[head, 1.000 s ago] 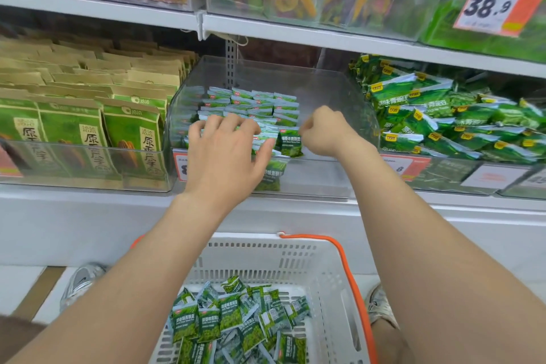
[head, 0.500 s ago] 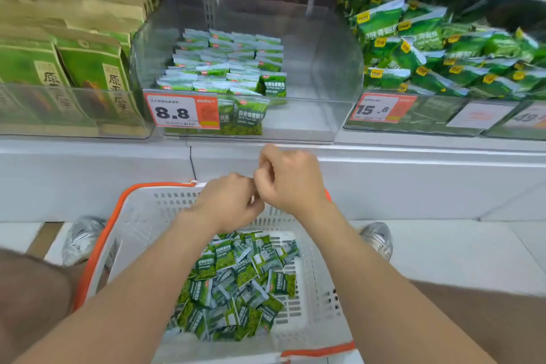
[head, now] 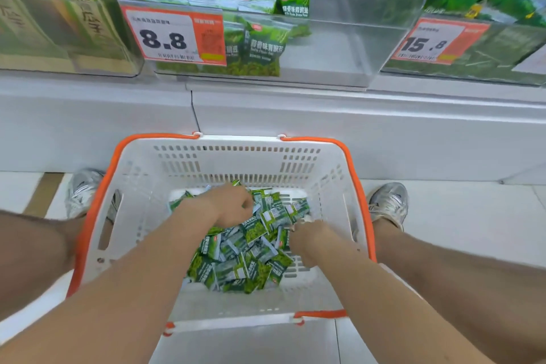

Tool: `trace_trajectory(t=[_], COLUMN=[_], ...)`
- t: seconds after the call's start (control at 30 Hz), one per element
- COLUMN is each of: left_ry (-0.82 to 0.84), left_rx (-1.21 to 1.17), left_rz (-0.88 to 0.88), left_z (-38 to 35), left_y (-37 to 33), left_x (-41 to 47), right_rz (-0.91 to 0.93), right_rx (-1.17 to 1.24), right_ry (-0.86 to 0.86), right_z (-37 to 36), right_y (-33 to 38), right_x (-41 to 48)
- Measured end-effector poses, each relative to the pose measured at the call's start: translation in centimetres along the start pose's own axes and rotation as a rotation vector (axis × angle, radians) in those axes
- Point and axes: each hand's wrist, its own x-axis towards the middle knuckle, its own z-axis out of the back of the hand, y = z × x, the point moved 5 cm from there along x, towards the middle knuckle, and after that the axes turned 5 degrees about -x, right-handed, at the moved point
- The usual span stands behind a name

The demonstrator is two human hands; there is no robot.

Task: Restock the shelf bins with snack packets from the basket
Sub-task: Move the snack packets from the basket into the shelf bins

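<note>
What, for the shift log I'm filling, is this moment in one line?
step: pick | left hand: in basket, among packets | right hand: same | grips: unclear | bin: part-filled

Right hand (head: 308, 238) blurred among snack packets (head: 236, 260) (grip unclear); shelf bins (head: 339, 47) cropped above.

Hands: two, a left hand (head: 233, 205) and a right hand (head: 308, 238).
Basket: one white basket (head: 236, 143).
Basket handles: two, both orange, a left handle (head: 97, 207) and a right handle (head: 365, 210).
Packets in the basket: dozens of small green snack packets (head: 245, 263), too overlapped for an exact count.
Clear bins on the shelf: three, a left bin (head: 68, 47), a middle bin (head: 325, 47) and a right bin (head: 487, 50).
Packets in the middle bin: several stacked rows, number unclear.
Readable price tags: two, an 8.8 tag (head: 171, 35) and a 15.8 tag (head: 434, 41).
Shoes: two, both silver, a left shoe (head: 84, 189) and a right shoe (head: 388, 201).
</note>
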Motion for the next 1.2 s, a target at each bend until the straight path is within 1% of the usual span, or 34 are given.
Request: trace_trajectory(t=[0.07, 0.13, 0.27, 0.43, 0.5, 0.63, 0.67, 0.77, 0.83, 0.87, 0.93, 0.97, 1.03, 1.1, 1.13, 1.2], left_ry=[-0.002, -0.014, -0.007, 0.003, 0.005, -0.004, -0.009, -0.077, -0.159, -0.21, -0.344, -0.417, -0.504, -0.467, -0.431, -0.373], left_rx=[-0.008, -0.018, -0.012, -0.041, -0.068, -0.158, -0.198, -0.354, -0.61, -0.763, -0.997, -1.063, -1.145, -1.228, -1.251, -1.264], left_rz=[-0.003, -0.005, -0.011, -0.014, -0.007, 0.019, 0.036, 0.097, 0.141, 0.135, 0.058, 0.015, -0.051, -0.097, -0.114, -0.16], left_z=[-0.1, -0.2, -0.6, -0.7, -0.6, -0.1, 0.0, 0.8, 1.9, 2.5, 4.1, 5.0, 6.2, 6.8, 7.0, 7.3], left_y=[0.2, 0.3, -0.1, -0.4, -0.5, -0.8, -0.7, -0.9, -1.3, -1.6, -2.1, -2.2, -2.0, -1.9, -2.0, -2.3], left_x=[0.4, 0.9, 1.5, 1.2, 0.9, 0.2, 0.1, -0.7, -1.4, -1.8, -2.8, -3.3, -4.3, -4.8, -5.1, -5.7], right_rz=[0.008, 0.0, 0.04, 0.016, 0.03, 0.092, 0.113, 0.069, 0.024, -0.006, -0.073, -0.084, -0.052, -0.011, -0.001, -0.001], right_rx=[-0.036, -0.025, 0.065, 0.174, 0.283, 0.63, 0.71, 0.924, 1.018, 1.014, 0.933, 0.923, 1.04, 1.276, 1.378, 1.456], right_ry=[0.02, 0.003, -0.077, -0.132, -0.148, -0.207, -0.262, -0.488, -0.67, -0.76, -0.913, -0.982, -1.119, -1.2, -1.189, -1.118], right_z=[-1.6, -2.2, -0.7, 0.7, 1.1, 3.3, 4.5, 8.5, 11.0, 12.1, 13.9, 14.5, 15.2, 15.1, 14.9, 14.4], right_y=[0.9, 1.2, 0.4, -0.6, -0.8, -1.8, -2.1, -3.4, -3.9, -4.0, -3.9, -3.8, -3.7, -3.8, -4.0, -4.6], right_x=[1.1, 1.8, 1.6, 0.5, 0.4, -0.2, -0.8, -3.1, -4.9, -5.7, -7.3, -8.0, -9.2, -10.0, -10.1, -10.2])
